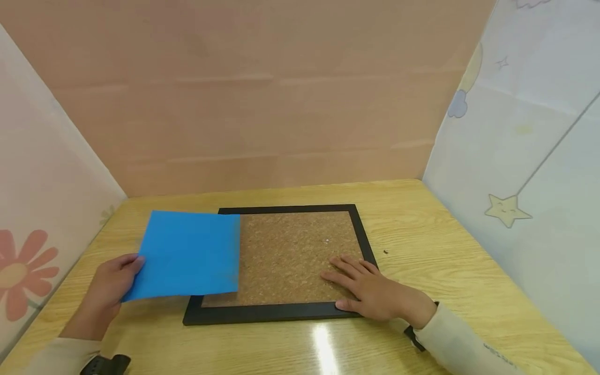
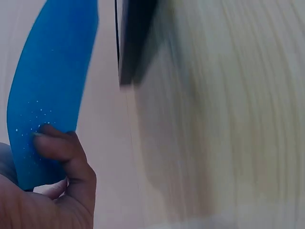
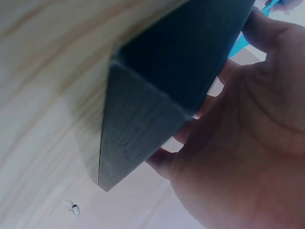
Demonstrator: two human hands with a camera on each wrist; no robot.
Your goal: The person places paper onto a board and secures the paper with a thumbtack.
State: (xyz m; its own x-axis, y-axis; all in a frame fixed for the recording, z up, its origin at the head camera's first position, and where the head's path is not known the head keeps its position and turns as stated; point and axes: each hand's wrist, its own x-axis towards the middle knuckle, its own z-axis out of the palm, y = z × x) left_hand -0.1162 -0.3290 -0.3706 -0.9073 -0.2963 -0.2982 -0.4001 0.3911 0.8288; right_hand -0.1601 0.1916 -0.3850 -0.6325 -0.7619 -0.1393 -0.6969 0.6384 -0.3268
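Note:
A blue sheet (image 1: pixel 189 253), like paper or thin card, is pinched at its left edge between thumb and fingers of my left hand (image 1: pixel 114 281). Its right part overlaps the left side of a black-framed cork board (image 1: pixel 290 260) lying on the table. In the left wrist view the sheet (image 2: pixel 52 62) curves, and white specks dot it near the curled fingers (image 2: pixel 57 148). My right hand (image 1: pixel 370 291) rests with spread fingers on the board's near right corner, the thumb on the black frame (image 3: pixel 181 52). Part of the frame's left side is hidden under the sheet.
A light wooden table (image 1: pixel 445 271) carries the board. Behind it stands a brown paper-like wall (image 1: pixel 281 114), with printed panels at left and right. One tiny dark piece (image 1: pixel 386 252) lies right of the frame, and a small white spot (image 1: pixel 326 240) shows on the cork.

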